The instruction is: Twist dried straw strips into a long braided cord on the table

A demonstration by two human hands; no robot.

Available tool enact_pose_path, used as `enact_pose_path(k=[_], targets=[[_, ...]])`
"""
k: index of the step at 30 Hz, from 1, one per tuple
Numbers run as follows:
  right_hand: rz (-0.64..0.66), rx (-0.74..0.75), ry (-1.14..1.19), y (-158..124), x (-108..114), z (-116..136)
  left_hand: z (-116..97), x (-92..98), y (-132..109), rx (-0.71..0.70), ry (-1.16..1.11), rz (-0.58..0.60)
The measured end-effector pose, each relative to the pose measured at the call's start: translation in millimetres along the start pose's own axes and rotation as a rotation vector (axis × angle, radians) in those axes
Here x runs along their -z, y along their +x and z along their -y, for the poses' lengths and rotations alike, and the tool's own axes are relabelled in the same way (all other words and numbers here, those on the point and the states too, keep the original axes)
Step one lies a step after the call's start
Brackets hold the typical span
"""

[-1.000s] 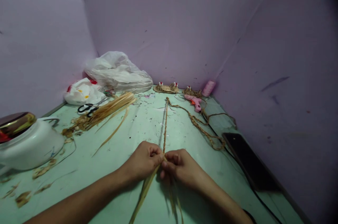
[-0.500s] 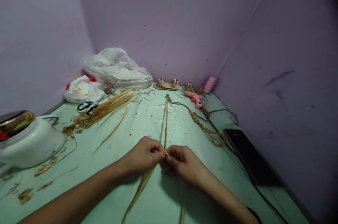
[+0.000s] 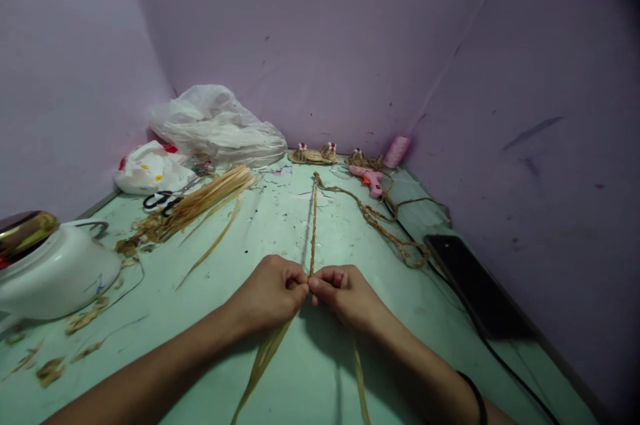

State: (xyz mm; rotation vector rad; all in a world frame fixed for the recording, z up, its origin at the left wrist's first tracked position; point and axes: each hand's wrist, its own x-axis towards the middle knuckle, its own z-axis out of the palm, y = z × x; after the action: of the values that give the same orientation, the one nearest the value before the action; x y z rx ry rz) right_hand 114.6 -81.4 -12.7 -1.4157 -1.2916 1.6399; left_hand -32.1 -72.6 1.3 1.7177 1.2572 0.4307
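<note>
Pinching the near end of a braided cord [image 3: 313, 231], mid-counter, both hands meet almost fingertip to fingertip. Left hand [image 3: 273, 291]: thumb against curled index, no visible gap, grip on the cord end. Right hand [image 3: 353, 298]: same pinch, just beside it; can't tell which strand sits in which fingers.

Progress: the stretch from the far knot [image 3: 316, 176] down to the hands is plaited and looks taut. Past the fingers it's loose: a flat pale strand bundle [image 3: 267, 355] trails below the left hand, a thinner strand [image 3: 360, 378] hangs below the right. So, my read: part plaited, those tails unworked. Total length can't be judged, tails run out of view. A longer plaited run [image 3: 375, 215] leads off the knot and lies in loose loops to the right.

Surface: pale green counter [image 3: 200, 358], scuffed and flecked. Left side: raw fibre bundle [image 3: 215, 198], black-handled scissors [image 3: 163, 201] beside it, white pot [image 3: 60, 271], dry scraps [image 3: 50, 371]. Back: clear plastic bag [image 3: 220, 128], smaller printed bag [image 3: 155, 168], woven pieces [image 3: 313, 157] with red-and-white bits on top. Right: pink glue gun [image 3: 369, 179], pink spool [image 3: 398, 151], dark phone [image 3: 480, 288], black cable [image 3: 505, 378] past it.

Room: tight corner, purple walls [image 3: 320, 45] on three sides, marked and smudged, light dim.
</note>
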Motion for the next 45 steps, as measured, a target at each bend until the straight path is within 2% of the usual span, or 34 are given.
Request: enact_pose_path(k=[4,8,10,12,15,17,19,20,21,22,23,25,27,28,32,37,40,42,45], targets=[[-0.031,0.058,0.118,0.4,-3.4,-5.6,-10.7,5.3,-10.3,0.049,0.221,-0.085],[-0.022,0.004,0.261,-4.0,-9.8,-2.9,-15.3,-10.5,-28.0,-0.042,0.496,-0.22],[-0.053,-0.033,0.272,-5.9,-12.4,-1.3,-13.3,-25.9,-35.4,-0.109,0.651,-0.208],[-0.075,-0.055,0.276,-6.4,-14.5,-1.7,-9.9,-41.1,-39.6,-0.175,0.778,-0.146],[-0.063,-0.062,0.31,-5.1,-16.1,-4.5,-6.3,-50.9,-39.8,-0.28,0.847,-0.079],[-0.043,-0.039,0.31,-3.9,-15.3,-5.5,-7.3,-43.1,-36.9,-0.303,0.77,-0.052],[0.007,-0.008,0.276,-3.0,-12.5,-5.1,-11.2,-25.3,-31.8,-0.248,0.58,-0.105],[0.036,0.008,0.258,-2.5,-10.6,-4.7,-13.7,-14.9,-28.3,-0.188,0.444,-0.164],[0.062,0.023,0.241,-2.1,-8.6,-4.3,-16.1,-4.9,-24.4,-0.11,0.299,-0.309],[0.084,0.038,0.221,-1.7,-6.7,-4.1,-18.0,3.6,-20.2,-0.008,0.148,-0.404],[0.099,0.051,0.197,-1.2,-4.9,-4.0,-19.1,9.7,-15.9,0.124,-0.006,-0.356],[0.122,0.071,0.154,-0.2,-2.5,-4.0,-18.8,14.0,-8.4,0.316,-0.277,-0.148],[0.16,0.101,0.123,0.5,-1.5,-3.8,-15.5,9.8,-3.4,0.386,-0.464,0.049],[0.175,0.121,0.111,0.7,-1.4,-3.5,-13.5,6.2,-1.8,0.389,-0.522,0.092],[0.154,0.197,-0.016,-0.4,-2.5,-3.5,-9.1,-4.1,0.9,0.391,-0.554,0.071],[-0.036,0.289,-0.417,-6.0,-4.1,-8.2,-10.9,-6.9,2.5,0.43,-0.354,-0.016],[-0.134,0.323,-0.616,-9.6,-3.8,-8.3,-8.4,-7.8,3.6,0.363,-0.225,-0.075],[-0.147,0.345,-0.67,-10.4,-2.4,-7.1,-5.6,-6.8,4.8,0.305,-0.206,-0.065],[-0.112,0.372,-0.679,-9.4,1.2,-4.4,-1.6,-3.6,7.6,0.312,-0.333,0.024]])
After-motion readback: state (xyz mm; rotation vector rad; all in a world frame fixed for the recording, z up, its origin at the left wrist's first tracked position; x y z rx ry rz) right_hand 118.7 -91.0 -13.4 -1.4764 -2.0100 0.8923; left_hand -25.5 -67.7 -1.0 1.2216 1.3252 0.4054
